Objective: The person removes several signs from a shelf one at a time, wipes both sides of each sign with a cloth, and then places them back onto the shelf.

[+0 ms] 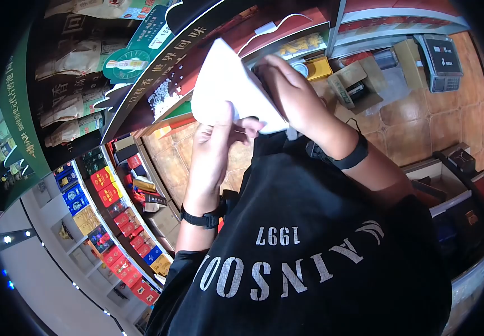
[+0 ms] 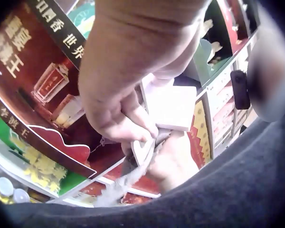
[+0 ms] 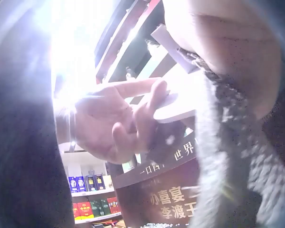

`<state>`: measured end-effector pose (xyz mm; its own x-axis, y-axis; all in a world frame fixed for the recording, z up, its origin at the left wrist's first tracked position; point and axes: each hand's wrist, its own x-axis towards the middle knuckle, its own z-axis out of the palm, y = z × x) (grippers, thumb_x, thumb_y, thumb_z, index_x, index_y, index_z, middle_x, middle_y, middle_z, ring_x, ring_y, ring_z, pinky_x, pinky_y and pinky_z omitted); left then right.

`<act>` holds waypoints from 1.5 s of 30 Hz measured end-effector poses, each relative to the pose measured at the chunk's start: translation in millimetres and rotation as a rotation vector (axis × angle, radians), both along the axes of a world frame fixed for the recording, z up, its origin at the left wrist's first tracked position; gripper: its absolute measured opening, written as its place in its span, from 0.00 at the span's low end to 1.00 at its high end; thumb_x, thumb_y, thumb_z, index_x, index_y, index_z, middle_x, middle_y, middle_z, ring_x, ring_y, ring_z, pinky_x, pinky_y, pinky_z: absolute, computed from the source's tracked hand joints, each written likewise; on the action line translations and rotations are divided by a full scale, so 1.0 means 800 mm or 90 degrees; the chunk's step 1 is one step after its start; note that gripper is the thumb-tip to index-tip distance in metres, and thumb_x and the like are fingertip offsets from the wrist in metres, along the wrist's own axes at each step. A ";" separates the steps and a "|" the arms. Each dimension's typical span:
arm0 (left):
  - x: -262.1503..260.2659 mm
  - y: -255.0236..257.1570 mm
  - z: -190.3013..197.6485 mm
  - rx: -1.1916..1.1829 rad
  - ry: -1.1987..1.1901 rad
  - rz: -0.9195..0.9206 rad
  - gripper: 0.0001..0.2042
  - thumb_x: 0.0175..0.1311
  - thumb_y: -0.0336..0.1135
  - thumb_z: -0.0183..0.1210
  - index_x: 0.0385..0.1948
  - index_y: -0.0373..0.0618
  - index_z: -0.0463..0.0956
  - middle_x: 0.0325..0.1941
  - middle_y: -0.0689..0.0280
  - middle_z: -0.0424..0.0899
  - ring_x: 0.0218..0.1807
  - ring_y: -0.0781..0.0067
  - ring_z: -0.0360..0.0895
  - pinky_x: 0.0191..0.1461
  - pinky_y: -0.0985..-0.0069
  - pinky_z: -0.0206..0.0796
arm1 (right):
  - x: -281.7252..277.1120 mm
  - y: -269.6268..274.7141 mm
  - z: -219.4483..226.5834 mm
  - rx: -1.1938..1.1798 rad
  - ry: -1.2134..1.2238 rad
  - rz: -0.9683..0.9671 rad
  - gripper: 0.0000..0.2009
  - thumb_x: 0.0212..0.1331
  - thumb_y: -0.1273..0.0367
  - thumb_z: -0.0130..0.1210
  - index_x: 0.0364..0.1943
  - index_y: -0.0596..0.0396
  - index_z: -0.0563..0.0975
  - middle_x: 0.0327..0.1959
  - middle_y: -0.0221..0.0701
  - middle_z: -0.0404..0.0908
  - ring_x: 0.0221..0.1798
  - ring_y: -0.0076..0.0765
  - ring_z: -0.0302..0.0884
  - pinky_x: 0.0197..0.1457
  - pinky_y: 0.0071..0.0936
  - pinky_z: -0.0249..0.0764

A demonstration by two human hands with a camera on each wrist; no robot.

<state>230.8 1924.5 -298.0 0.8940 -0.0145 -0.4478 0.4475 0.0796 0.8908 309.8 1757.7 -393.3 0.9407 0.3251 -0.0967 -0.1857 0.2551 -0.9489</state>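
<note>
A white, thick-edged panel with rounded corners (image 1: pixel 222 84) is held up in front of the chest, tilted. My left hand (image 1: pixel 217 137) grips its lower left part, thumb on the near face and fingers behind. In the left wrist view the left fingers (image 2: pixel 133 126) pinch near an edge of the white piece (image 2: pixel 173 109). My right hand (image 1: pixel 289 92) is at the panel's right edge, holding a grey textured cloth (image 3: pixel 228 142) that hangs below it. A cloth end (image 2: pixel 121 185) trails under both hands in the left wrist view. The right fingertips are partly hidden behind the panel.
A dark red display stand (image 1: pixel 197 67) with Chinese lettering and white granules stands ahead. Shelves of red and blue boxes (image 1: pixel 107 193) line the left. An open cardboard box (image 1: pixel 354 84) and a scale (image 1: pixel 442 64) are at the right, above tiled floor.
</note>
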 end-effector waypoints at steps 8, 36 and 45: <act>0.005 -0.014 -0.002 0.290 -0.142 0.098 0.17 0.83 0.41 0.52 0.44 0.36 0.84 0.39 0.64 0.88 0.40 0.77 0.85 0.45 0.74 0.79 | 0.021 -0.032 0.043 0.237 0.383 -0.038 0.14 0.78 0.60 0.55 0.55 0.55 0.78 0.41 0.25 0.83 0.40 0.20 0.80 0.35 0.26 0.79; 0.042 -0.025 0.009 -0.086 -0.166 0.293 0.30 0.77 0.34 0.52 0.78 0.54 0.53 0.64 0.56 0.78 0.60 0.62 0.82 0.65 0.62 0.76 | -0.066 -0.027 0.089 -0.064 -0.388 0.041 0.24 0.61 0.75 0.66 0.61 0.59 0.73 0.53 0.42 0.77 0.54 0.44 0.81 0.58 0.37 0.78; 0.045 -0.049 0.006 0.262 -0.360 0.182 0.44 0.79 0.61 0.50 0.81 0.39 0.39 0.74 0.55 0.68 0.67 0.66 0.74 0.71 0.65 0.68 | -0.064 -0.006 0.075 -0.025 -0.189 0.037 0.19 0.65 0.76 0.62 0.60 0.62 0.76 0.49 0.36 0.81 0.49 0.29 0.82 0.53 0.28 0.79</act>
